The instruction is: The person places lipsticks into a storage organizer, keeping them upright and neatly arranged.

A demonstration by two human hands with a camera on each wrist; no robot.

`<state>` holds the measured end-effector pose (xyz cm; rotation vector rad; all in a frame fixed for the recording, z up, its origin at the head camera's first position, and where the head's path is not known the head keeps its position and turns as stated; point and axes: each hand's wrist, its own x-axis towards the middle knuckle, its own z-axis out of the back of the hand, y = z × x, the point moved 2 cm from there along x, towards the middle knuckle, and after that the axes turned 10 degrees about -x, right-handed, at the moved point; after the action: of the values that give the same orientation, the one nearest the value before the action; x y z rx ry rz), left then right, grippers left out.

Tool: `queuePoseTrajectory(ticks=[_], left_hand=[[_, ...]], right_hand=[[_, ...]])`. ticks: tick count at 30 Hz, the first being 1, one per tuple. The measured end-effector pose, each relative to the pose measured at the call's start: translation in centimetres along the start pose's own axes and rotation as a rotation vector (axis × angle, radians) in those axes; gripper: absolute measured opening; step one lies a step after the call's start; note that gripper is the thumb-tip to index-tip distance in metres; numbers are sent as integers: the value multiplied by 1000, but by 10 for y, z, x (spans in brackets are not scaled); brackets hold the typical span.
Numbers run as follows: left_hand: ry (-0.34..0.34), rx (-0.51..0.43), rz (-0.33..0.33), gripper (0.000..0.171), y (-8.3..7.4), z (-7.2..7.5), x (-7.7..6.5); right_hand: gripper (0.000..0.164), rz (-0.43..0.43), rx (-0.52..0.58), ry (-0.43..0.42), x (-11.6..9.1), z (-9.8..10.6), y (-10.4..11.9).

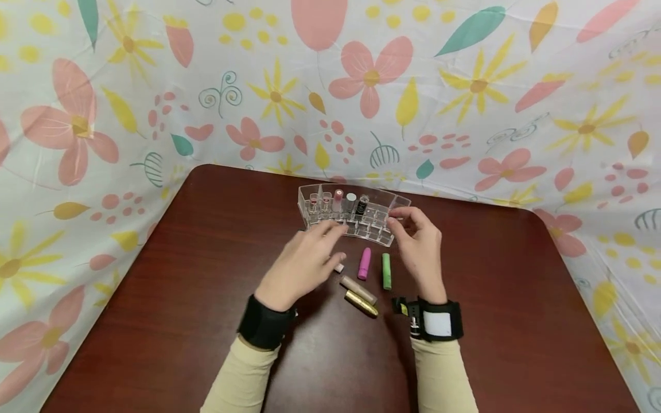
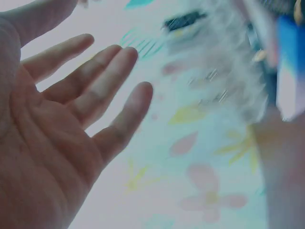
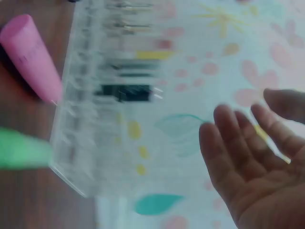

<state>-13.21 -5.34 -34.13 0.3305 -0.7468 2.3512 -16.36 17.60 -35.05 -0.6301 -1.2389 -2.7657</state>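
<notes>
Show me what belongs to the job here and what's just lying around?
Likely the job:
- rack, both hands near it
- five standing tubes
- loose pink, green, beige and gold tubes
- white item, partly hidden

Probably just around:
- table
- flowered cloth
- wristbands

Brown table [image 1: 496, 338], clear organizer [image 1: 372, 232], probably lipsticks [image 1: 364, 264]

Pink tube [image 3: 32, 59]: faint marks along its side, upper left of your right-wrist view, too blurred for you to read.
Black tube [image 1: 362, 206]: pale marks, centre of your head view, too small for you to make out.
Readable text: none in your three views.
</notes>
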Motion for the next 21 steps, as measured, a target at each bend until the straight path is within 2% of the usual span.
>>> queuePoseTrajectory(ticks=[5, 9, 12, 16, 19, 21], left_hand=[[-142, 43, -36, 46, -6, 45, -14], [-214, 65, -38, 41, -11, 68, -23], [-263, 70, -42, 38, -16, 81, -29], [-318, 49, -66, 34, -22, 90, -34], [-327, 20, -68, 32, -19, 88, -33], [-306, 21, -47, 32, -12, 82, -30]], right_hand=[[8, 57, 42, 8, -15, 39, 17], [4, 105, 60, 20, -26, 62, 31], [5, 170, 59, 22, -30, 70, 42], [9, 246, 81, 17, -32, 72, 51], [10, 241, 96, 32, -31, 70, 52], [10, 221, 84, 42, -31, 68, 50]])
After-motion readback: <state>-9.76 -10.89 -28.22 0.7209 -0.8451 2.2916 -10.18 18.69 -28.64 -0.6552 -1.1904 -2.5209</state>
